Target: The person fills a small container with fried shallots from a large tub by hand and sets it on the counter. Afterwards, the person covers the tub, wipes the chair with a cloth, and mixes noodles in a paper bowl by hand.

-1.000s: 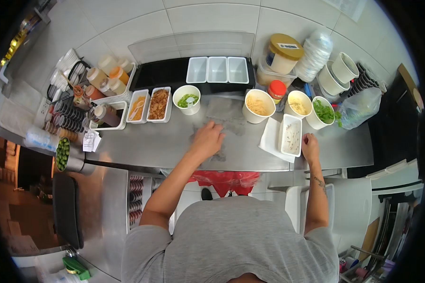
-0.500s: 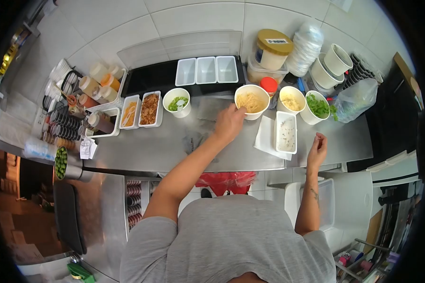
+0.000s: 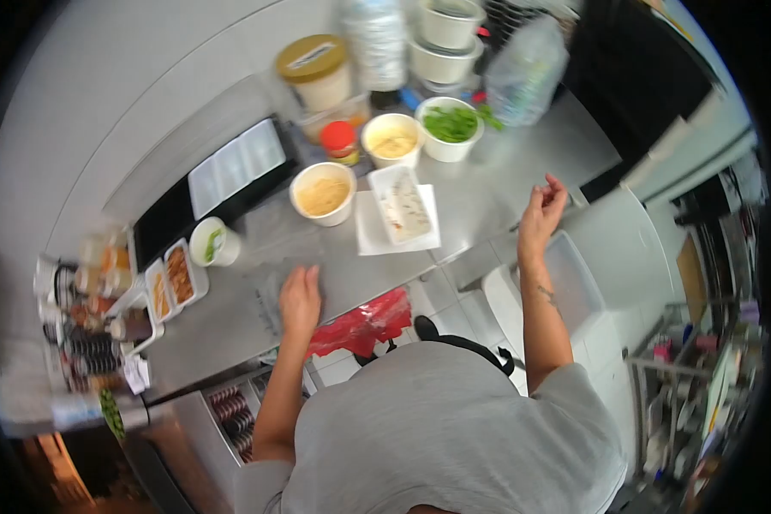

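My left hand is over the front edge of the steel counter, slightly blurred, its fingers stretched out and nothing visible in it. A crumpled clear plastic piece lies beside it. My right hand hangs past the counter's front edge, fingers loosely bent and holding nothing. Between the hands, a white bowl of pale yellow shreds stands on the counter. To its right, a white rectangular tray with food scraps rests on white paper. Behind are a tub of yellow food and a bowl of green leaves.
At left stand a cup of chopped greens, two small food trays and sauce bottles. A red-lidded jar, gold-lidded tub and plastic bag line the back. Red plastic hangs below the counter edge.
My left hand has left the bowl of pale shreds and drawn back toward me, empty. The view has turned to the right. My right hand stays raised beyond the counter's edge.
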`<state>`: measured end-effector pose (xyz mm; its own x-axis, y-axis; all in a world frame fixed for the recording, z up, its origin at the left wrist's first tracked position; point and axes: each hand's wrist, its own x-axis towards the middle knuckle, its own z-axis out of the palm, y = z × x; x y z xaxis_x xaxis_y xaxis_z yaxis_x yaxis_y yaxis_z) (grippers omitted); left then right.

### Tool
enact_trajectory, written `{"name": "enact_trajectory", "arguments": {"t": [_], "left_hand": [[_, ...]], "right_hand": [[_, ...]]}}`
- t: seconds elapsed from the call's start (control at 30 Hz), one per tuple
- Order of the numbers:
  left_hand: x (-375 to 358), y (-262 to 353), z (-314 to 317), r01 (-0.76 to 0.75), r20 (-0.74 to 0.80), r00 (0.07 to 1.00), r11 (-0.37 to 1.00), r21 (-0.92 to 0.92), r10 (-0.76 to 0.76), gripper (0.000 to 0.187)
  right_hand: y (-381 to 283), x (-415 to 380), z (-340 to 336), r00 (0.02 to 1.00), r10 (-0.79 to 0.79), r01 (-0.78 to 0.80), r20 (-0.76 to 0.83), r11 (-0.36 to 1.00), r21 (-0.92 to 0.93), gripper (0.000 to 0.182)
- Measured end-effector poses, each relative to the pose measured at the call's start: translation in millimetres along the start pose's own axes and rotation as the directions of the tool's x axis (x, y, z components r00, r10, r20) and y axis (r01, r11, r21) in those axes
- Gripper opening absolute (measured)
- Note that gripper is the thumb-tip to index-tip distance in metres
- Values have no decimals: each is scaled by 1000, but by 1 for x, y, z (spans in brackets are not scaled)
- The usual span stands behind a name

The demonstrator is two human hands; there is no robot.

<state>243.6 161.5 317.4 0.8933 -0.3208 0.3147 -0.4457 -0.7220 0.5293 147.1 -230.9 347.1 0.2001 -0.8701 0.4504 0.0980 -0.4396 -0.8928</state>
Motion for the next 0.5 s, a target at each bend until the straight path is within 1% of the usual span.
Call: {"name": "enact_trajectory", "arguments": {"t": [0.07, 0.17, 0.2, 0.3, 0.37, 0.43, 0.5], "left_hand": [[-20, -10, 17, -106, -4, 994, 987, 121, 107, 29], [-23, -3, 31, -127, -96, 981, 929, 347, 170, 33], [-22, -2, 34, -104, -96, 985, 933, 344, 145, 33], [-10, 0, 38, -52, -99, 991, 935, 350, 92, 35], [-6, 1, 40, -48, -99, 991, 926, 374, 92, 35], [-7, -1, 42, -51, -79, 992, 891, 451, 97, 33], [-5, -5, 42, -65, -70, 991, 867, 495, 114, 31]], "right_hand": [[19, 13, -24, 994, 95, -93, -53, 995, 40, 24], [57, 26, -69, 940, 325, -291, -101, 921, 260, 24], [64, 30, -83, 893, 421, -365, -158, 883, 294, 21], [78, 27, -130, 756, 626, -510, -193, 747, 426, 20], [90, 18, -159, 758, 620, -506, -201, 754, 420, 15], [89, 1, -180, 768, 602, -494, -219, 774, 396, 12], [87, -19, -193, 731, 653, -545, -198, 734, 405, 11]]}}
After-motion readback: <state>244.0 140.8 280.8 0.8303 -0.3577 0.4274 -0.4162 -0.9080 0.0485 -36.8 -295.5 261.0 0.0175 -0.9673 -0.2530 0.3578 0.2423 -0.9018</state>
